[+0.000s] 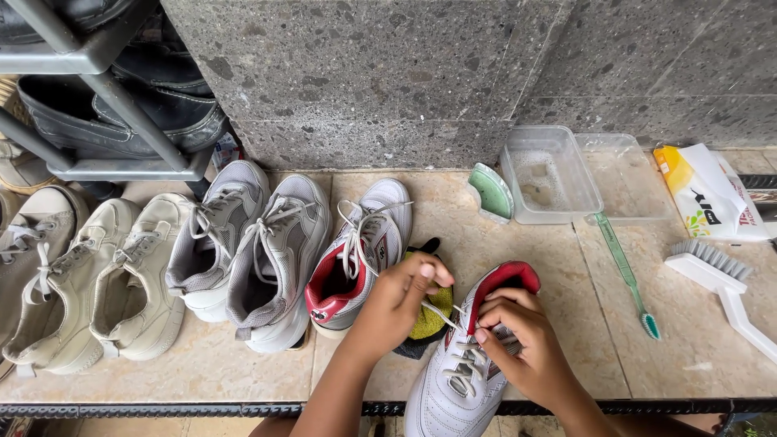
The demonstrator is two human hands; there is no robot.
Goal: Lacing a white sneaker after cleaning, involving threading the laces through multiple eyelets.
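A white sneaker with a red lining (457, 380) lies toe-toward-me at the front edge of the tiled ledge. My left hand (396, 303) pinches one of its white laces and pulls it up to the left. My right hand (522, 344) rests on the shoe's tongue and eyelets, its fingers closed on the lacing. The matching sneaker (360, 251) stands just left, laced, toe away from me. A yellow-green and black cloth (425, 324) lies between the two shoes, partly under my left hand.
A pair of grey sneakers (251, 247) and beige sneakers (97, 283) line up to the left below a metal shoe rack (121, 105). At right are a clear plastic tub (550, 174), a green toothbrush (627, 271), a white scrub brush (720, 279) and a detergent pouch (704, 194).
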